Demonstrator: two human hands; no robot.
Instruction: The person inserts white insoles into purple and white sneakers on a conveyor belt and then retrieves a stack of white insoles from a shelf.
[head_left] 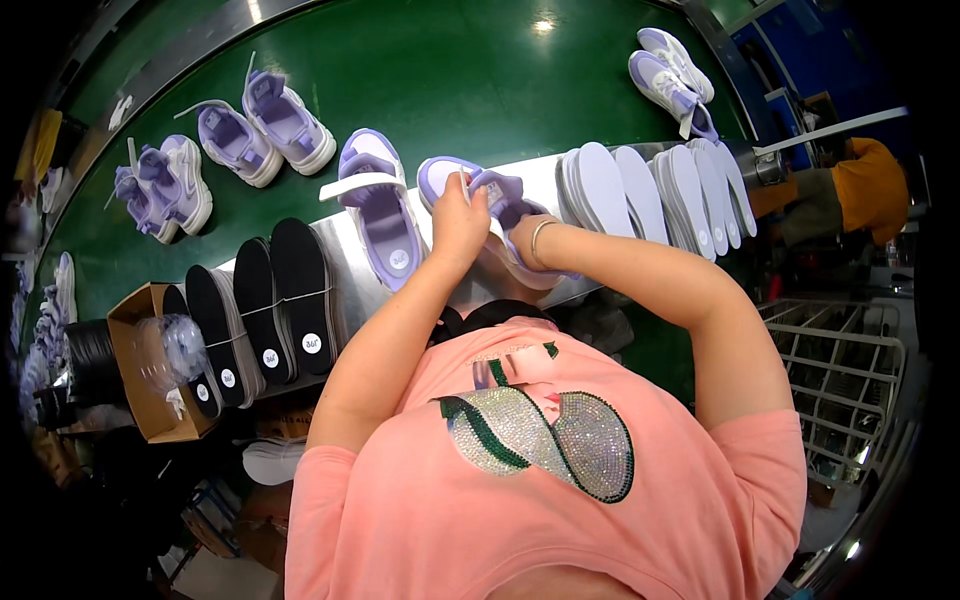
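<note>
A lavender and white sneaker (508, 192) rests on the metal strip in front of me, its opening toward my body. My left hand (460, 218) is closed on the sneaker's upper near the strap. Inside the shoe's opening is my right hand (526, 238), its fingers hidden by the upper and a bracelet at its wrist. Just left of it stands a matching sneaker (385, 225), with a pale insole inside and its white strap lying across the opening.
White insoles (598, 190) stand in stacks on the right; tied black insoles (262, 315) are at left beside a cardboard box (128, 345) with clear plastic pieces. Several sneakers (285, 122) sit on the green belt (440, 80). A wire rack (840, 370) and another person (870, 190) are at far right.
</note>
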